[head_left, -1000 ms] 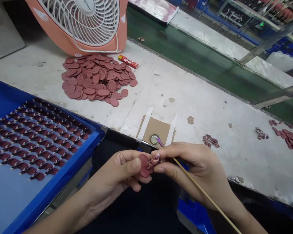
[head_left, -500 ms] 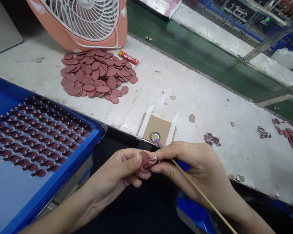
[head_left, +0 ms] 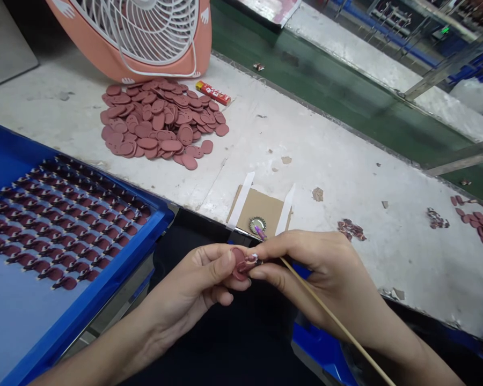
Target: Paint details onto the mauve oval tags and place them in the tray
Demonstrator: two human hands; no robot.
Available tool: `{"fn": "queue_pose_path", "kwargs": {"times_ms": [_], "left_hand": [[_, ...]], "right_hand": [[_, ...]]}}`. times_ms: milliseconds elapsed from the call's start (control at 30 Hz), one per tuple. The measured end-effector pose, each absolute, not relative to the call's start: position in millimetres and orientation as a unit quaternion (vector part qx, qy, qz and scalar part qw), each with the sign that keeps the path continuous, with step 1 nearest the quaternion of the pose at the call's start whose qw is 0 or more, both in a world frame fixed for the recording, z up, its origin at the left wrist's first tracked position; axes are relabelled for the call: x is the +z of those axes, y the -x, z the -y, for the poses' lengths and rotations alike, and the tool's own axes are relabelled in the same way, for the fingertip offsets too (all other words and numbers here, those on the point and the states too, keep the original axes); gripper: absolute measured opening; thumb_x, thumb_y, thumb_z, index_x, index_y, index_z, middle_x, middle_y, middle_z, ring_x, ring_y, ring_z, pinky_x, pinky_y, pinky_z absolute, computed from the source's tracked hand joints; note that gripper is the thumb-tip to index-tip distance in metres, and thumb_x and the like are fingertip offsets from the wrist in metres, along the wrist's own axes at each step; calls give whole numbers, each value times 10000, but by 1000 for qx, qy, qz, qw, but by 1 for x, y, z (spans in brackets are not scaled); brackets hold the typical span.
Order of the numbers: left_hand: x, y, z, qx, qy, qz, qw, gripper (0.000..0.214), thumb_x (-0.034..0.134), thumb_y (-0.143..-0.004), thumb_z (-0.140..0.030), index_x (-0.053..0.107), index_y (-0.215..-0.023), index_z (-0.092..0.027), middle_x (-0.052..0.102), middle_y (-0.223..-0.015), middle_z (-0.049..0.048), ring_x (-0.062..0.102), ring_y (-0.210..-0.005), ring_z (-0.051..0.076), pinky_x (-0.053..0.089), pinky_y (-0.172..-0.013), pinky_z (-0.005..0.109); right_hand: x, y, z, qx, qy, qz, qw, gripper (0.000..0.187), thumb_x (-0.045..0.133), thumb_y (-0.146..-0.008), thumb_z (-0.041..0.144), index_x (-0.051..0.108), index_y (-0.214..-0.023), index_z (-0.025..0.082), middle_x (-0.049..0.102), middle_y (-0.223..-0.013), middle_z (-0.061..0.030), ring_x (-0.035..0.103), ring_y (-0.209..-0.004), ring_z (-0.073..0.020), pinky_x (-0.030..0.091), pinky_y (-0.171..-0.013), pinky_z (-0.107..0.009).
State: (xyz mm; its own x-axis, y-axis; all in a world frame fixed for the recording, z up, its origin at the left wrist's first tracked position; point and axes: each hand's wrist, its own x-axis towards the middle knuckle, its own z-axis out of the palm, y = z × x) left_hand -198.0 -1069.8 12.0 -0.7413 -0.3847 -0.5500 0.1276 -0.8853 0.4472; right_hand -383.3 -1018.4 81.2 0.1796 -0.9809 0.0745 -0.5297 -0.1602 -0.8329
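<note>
My left hand (head_left: pixel 201 279) pinches a small reddish-brown oval piece (head_left: pixel 238 261) between thumb and fingers, just below the table's front edge. My right hand (head_left: pixel 314 268) is closed on a thin wooden stick (head_left: pixel 334 319) with a purple tip (head_left: pixel 260 232), and its fingertips press a small part against the oval piece. The two hands meet over my dark lap. Right above them a metal bottle cap (head_left: pixel 257 224) lies on a cardboard square (head_left: pixel 261 206) taped to the table.
A blue tray (head_left: pixel 116 268) at left holds rows of several finished dark-red pieces. A heap of loose oval pieces (head_left: pixel 156 123) lies before an orange fan (head_left: pixel 145 37), with a red lighter (head_left: pixel 213 92) beside it. Small piles of pieces (head_left: pixel 477 220) sit far right. A green conveyor belt (head_left: pixel 326 91) runs behind.
Both hands have stayed together on the oval piece, with only small finger shifts. The view has drifted slightly.
</note>
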Motion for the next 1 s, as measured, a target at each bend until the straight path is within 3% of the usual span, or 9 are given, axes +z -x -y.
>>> {"fn": "queue_pose_path", "kwargs": {"times_ms": [1000], "left_hand": [[12, 199, 1068, -904, -366, 138, 174, 247, 877, -677, -348, 791, -814, -161, 676, -696, -9, 606, -595, 47, 477, -489, 69]], "right_hand": [[80, 381, 1029, -298, 709, -542, 340, 83, 645, -921, 114, 694, -944, 177, 726, -863, 25, 681, -782, -104, 504, -722, -174]]}}
